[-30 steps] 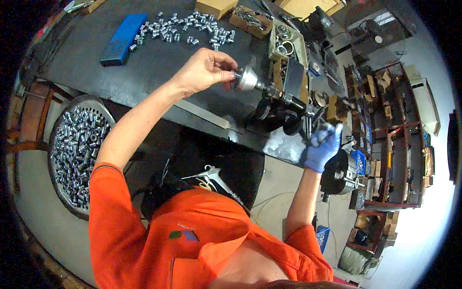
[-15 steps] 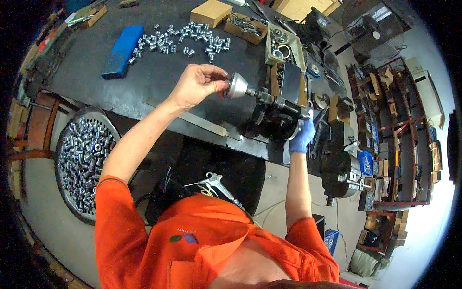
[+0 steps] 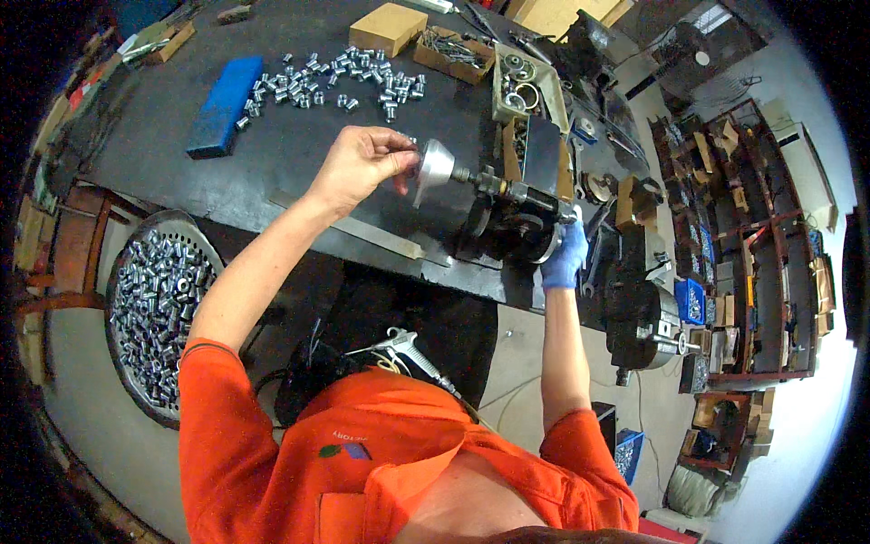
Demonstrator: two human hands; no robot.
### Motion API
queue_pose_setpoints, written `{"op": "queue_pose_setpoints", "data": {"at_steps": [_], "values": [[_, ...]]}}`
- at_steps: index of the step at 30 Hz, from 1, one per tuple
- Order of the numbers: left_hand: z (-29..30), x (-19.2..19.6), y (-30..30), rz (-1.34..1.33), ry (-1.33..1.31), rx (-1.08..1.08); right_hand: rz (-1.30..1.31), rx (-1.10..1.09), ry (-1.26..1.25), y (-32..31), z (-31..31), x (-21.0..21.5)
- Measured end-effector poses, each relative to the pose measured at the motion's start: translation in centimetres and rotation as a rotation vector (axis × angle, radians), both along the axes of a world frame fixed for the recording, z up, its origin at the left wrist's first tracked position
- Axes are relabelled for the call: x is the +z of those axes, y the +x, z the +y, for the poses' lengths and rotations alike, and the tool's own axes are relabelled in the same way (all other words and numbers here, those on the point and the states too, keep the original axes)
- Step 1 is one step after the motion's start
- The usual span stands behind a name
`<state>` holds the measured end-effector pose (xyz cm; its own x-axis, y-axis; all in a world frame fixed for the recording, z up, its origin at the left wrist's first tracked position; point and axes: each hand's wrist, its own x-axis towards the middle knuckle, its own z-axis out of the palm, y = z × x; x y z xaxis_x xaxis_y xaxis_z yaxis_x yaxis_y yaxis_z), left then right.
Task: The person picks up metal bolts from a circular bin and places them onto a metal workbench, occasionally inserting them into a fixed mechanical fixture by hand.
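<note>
My bare left hand (image 3: 361, 170) is at the left face of a silver cone-shaped chuck (image 3: 439, 163). Its thumb and fingertips are pinched together there, and what they hold is mostly hidden. The chuck sits on the spindle of a dark bench machine (image 3: 515, 207) fixed at the table's front edge. At the machine's right end, my right hand (image 3: 565, 258), in a blue glove, is closed around the light rim of a wheel (image 3: 547, 243); some of its fingers are out of sight. Beyond my left hand, several small shiny metal sleeves (image 3: 349, 65) lie loose on the dark tabletop (image 3: 299, 150).
Left of the sleeves lies a blue block (image 3: 225, 107). A perforated round pan (image 3: 201, 238) heaped with similar parts stands at the left. Cardboard boxes (image 3: 388, 29) and a pale tray of rings (image 3: 555, 91) are at the back. An air gun (image 3: 408, 352) hangs before me; shelves (image 3: 770, 245) stand right.
The view has shifted slightly. My left hand remains pinched at the chuck, whose lower edge now looks different. My right hand stays at the wheel.
</note>
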<state>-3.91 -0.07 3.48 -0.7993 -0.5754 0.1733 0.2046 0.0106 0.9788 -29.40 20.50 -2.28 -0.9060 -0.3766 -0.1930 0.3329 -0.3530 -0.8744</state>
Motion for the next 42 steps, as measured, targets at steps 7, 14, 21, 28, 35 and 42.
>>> {"op": "queue_pose_setpoints", "data": {"at_steps": [7,14,21,28,35,42], "values": [[-0.2,0.0,0.3,0.005,0.058,-0.003,0.272,-0.08,-0.036,-1.6,-2.1,7.9],[-0.1,0.1,0.9,0.035,0.098,0.036,0.266,-0.046,-0.068,3.9,5.6,4.7],[-1.7,0.7,9.4,-0.174,-0.098,0.175,0.316,-0.145,0.264,-3.1,-1.7,-0.1],[0.1,-1.1,29.3,-0.766,-0.286,0.695,0.366,0.0,-0.227,-0.3,0.5,8.1],[-2.2,-1.2,19.9,-0.954,-0.943,0.57,0.318,0.043,-0.158,4.2,6.9,3.3],[-7.3,-5.6,-5.2,-0.578,-1.245,0.214,0.074,-0.035,-0.014,0.6,2.1,-0.8]]}}
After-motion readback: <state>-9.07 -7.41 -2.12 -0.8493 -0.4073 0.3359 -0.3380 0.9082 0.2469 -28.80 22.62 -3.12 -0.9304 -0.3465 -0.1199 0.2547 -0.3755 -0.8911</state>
